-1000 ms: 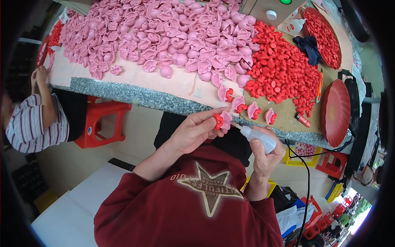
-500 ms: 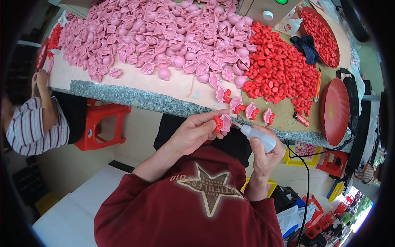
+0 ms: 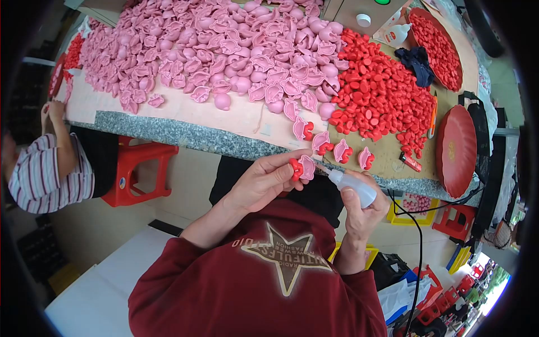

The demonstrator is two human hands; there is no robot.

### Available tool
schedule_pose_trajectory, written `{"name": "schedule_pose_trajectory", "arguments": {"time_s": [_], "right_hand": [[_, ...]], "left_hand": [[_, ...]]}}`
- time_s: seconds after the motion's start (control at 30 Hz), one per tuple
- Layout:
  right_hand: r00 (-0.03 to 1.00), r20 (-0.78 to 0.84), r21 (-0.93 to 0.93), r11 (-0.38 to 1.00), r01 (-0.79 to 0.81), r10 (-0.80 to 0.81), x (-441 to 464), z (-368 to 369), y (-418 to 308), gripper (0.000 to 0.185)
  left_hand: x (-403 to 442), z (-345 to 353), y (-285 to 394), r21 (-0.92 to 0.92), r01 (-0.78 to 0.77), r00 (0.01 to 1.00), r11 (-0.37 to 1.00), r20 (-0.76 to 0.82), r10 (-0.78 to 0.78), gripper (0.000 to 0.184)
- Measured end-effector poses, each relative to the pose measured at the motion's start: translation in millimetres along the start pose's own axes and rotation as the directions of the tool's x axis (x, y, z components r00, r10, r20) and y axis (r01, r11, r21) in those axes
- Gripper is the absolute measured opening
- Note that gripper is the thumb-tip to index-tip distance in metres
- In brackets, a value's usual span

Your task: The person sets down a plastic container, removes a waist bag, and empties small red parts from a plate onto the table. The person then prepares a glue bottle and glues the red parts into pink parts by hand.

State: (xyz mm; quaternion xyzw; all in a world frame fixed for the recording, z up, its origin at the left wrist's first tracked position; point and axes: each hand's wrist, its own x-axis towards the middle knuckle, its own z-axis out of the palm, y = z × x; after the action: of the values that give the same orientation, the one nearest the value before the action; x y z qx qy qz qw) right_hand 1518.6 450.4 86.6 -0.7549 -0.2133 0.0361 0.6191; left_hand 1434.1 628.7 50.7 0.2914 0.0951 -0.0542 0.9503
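Between the thumb and fingers of my left hand (image 3: pixel 264 178) is a small pink plastic shell with a red part (image 3: pixel 296 169) joined to it. My right hand (image 3: pixel 361 210) grips a translucent squeeze bottle (image 3: pixel 355 188) whose thin nozzle points left, at the edge of the pink shell; whether the tip touches I cannot tell. Along the table's near edge stand several pink-and-red pieces (image 3: pixel 341 151) like the held one. Behind them lie a large heap of pink shells (image 3: pixel 224 50) and a heap of red parts (image 3: pixel 373 92).
A red tray of red parts (image 3: pixel 441 53) and another red tray (image 3: pixel 456 151) sit on the right. A lighter (image 3: pixel 411 162), an orange cutter (image 3: pixel 432 121), a dark cloth (image 3: pixel 415 64) and a white bottle (image 3: pixel 397 35) lie nearby. A co-worker in a striped shirt (image 3: pixel 50 171) sits at the left.
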Motion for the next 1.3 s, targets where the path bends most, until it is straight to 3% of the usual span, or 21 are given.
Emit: {"name": "schedule_pose_trajectory", "arguments": {"time_s": [0.5,0.9,1.3], "right_hand": [[0.997,0.004,-0.092,0.992,0.083,-0.083,0,1,0,0.03],[0.995,0.006,-0.105,0.989,0.105,-0.105,-2,3,-2,0.03],[0.985,0.003,-0.109,0.979,0.171,-0.172,-1,2,-1,0.03]], "left_hand": [[-2,-4,-2,-0.039,-0.075,0.996,0.996,-0.051,0.073,0.035],[1,-5,0,-0.086,-0.171,0.984,0.982,0.027,0.174,0.039],[2,-2,0,-0.108,-0.208,0.978,0.972,-0.039,0.205,0.041]]}}
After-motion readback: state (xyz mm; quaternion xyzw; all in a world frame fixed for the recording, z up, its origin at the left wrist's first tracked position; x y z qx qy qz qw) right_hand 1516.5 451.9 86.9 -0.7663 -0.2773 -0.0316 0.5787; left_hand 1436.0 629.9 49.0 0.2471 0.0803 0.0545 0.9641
